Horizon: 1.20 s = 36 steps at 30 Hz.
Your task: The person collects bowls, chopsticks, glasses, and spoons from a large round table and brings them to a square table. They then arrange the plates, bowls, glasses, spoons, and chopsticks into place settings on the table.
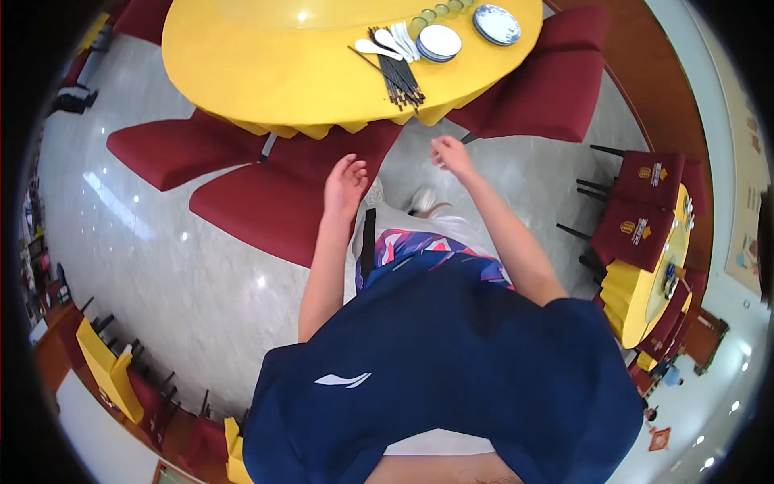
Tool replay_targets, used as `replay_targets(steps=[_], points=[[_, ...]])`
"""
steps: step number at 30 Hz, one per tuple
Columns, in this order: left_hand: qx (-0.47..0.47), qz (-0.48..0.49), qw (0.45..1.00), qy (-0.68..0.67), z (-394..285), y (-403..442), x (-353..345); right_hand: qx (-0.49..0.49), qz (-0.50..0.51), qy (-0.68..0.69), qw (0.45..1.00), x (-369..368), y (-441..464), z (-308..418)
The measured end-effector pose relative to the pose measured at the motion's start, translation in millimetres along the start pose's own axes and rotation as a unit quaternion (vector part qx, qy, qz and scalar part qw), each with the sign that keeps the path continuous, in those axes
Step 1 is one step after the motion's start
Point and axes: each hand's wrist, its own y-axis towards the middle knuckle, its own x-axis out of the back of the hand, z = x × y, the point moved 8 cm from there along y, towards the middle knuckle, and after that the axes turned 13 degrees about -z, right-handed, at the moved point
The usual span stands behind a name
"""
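My left hand [347, 185] hovers near the seat of a red chair [278, 206], fingers loosely bent and apart, holding nothing. Over the grey floor between chairs, my right hand [454, 156] hangs with relaxed, slightly curled fingers and nothing visible in it. Beyond both hands stands a round table with a yellow cloth [266, 77]. On it lie a bundle of dark chopsticks [401, 83] and several white soup spoons [389, 45]. A stack of small bowls or plates [439, 42] and a stack of blue-patterned plates [497, 25] stand beside them. Neither hand touches the tableware.
Green glasses [439, 11] line up at the table's far side. Red chairs stand at the table's left [173, 149] and right [536, 97]. Another yellow-covered table [645, 306] with red chairs is at the right. Shiny grey floor [210, 266] stretches left.
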Motion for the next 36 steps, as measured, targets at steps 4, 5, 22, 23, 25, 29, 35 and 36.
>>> replay_targets(steps=[4, 5, 22, 23, 25, 29, 35, 36], points=[[-0.065, -0.066, 0.988, -0.122, -48, 0, 55, 0.014, 0.036, -0.065, 0.997, -27, 69, 43], [-0.078, -0.07, 0.979, -0.174, -59, -6, 64, 0.046, 0.025, -0.134, 0.99, -32, 88, 52], [-0.164, -0.3, 0.892, -0.294, 62, -24, -29, 0.338, 0.129, -0.471, 0.805, -55, 202, 121], [-0.163, -0.294, 0.901, -0.272, 57, -18, -42, 0.338, 0.135, -0.478, 0.799, -53, 205, 122], [-0.161, -0.288, 0.91, -0.251, 47, -5, -62, 0.331, 0.147, -0.489, 0.794, -52, 212, 118], [-0.144, -0.244, 0.953, -0.105, 12, 32, -94, 0.345, 0.154, -0.487, 0.787, -57, 216, 121], [-0.066, -0.142, 0.987, 0.048, -11, 87, -114, 0.355, 0.127, -0.483, 0.79, -51, 212, 111], [-0.057, -0.123, 0.989, 0.058, -12, 94, -115, 0.37, 0.112, -0.476, 0.79, -50, 212, 107]])
